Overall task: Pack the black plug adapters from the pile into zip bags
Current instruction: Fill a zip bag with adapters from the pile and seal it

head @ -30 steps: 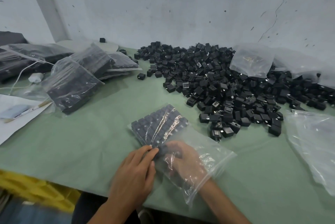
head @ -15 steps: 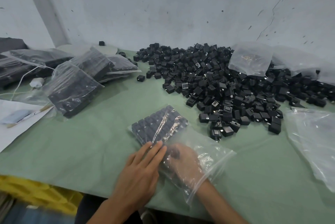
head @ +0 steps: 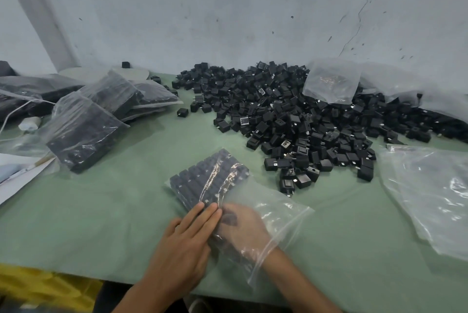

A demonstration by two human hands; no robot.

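Landmark: the pile [head: 291, 115] of loose black plug adapters, heaped on the green desk [head: 101, 211] against the grey wall [head: 228, 8].

Zip bag: the zip bag [head: 278, 211] being filled lies flat on the desk just in front of the pile's near edge, its open mouth towards the person.

Packed adapters: neat rows of adapters [head: 210, 175] fill the end of the bag that points at the pile.

Left hand: the left hand [head: 182, 257] lies on the outside of the bag, in front of the pile. Its fingers [head: 202, 213] are straight and pressed together, tips resting flat on the film over the nearest row.

Right hand: the right hand [head: 243, 226] is inside the bag up to the wrist, seen through the plastic. A dark adapter shape sits at its fingertips, but the film blurs them, so I cannot tell whether they pinch it or only touch it.

Filled bags: several filled bags [head: 83, 130] of adapters lean on one another to the left of the pile.

Stray adapter: a single adapter [head: 182, 112] sits just off the pile's left edge.

Small bag: a small clear bag [head: 331, 82] rests on top of the pile towards its right.

Empty bags: loose clear bags [head: 430, 191] lie in front of the pile's right end.

Paper: a white sheet [head: 15, 181] lies far left of the pile, beyond the filled bags.
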